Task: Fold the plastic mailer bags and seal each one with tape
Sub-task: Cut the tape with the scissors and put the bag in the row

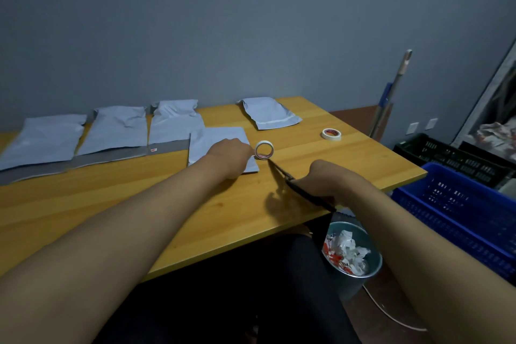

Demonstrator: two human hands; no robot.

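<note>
Mid-cut: left hand point(233, 155) pinches tape roll point(264, 150) over folded mailer point(220, 145); right hand point(325, 179) fingers curled round scissors point(301, 190), blades at the roll. Three unfolded mailers point(117, 131) left of it remain; one beyond point(269, 114) looks sealed.

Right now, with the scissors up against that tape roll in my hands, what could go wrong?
1. The scissors in your right hand point at the tape roll held by your left hand; the tips may nick your left fingers.
2. The roll is held above the folded mailer bag; loose tape might stick to it crooked.
3. The second tape roll sits towards the table's far right edge; a bump could knock it off.
</note>
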